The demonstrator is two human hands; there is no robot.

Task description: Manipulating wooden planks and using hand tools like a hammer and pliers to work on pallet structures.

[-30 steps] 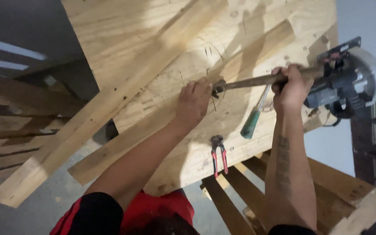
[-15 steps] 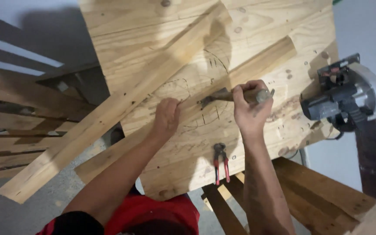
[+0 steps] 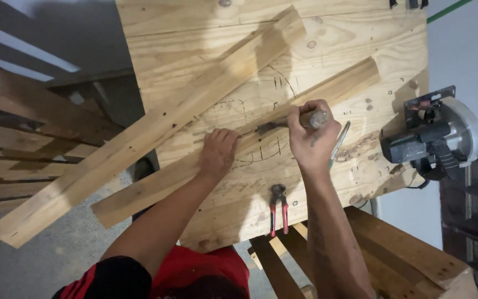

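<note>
My right hand (image 3: 308, 135) grips a hammer (image 3: 283, 124) by its wooden handle, the metal head pointing left and low over a narrow wood strip (image 3: 349, 80). My left hand (image 3: 218, 150) presses on that same strip, fingers bunched just left of the hammer head, as if pinching a nail too small to make out. The strip lies diagonally on a plywood sheet (image 3: 195, 50) marked with pencil arcs. A wider plank (image 3: 139, 133) lies diagonally above it, overhanging the sheet's left edge.
Red-handled pincers (image 3: 278, 209) lie near the plywood's front edge. A screwdriver (image 3: 338, 143) lies right of my right hand. A circular saw (image 3: 435, 141) sits at the sheet's right edge. Stacked timber (image 3: 23, 166) lies left, more boards (image 3: 399, 249) at lower right.
The hammer has swung down from raised at the right to low over the strip. My right hand slid up the handle toward the head. The view shifted, bringing the plywood lower.
</note>
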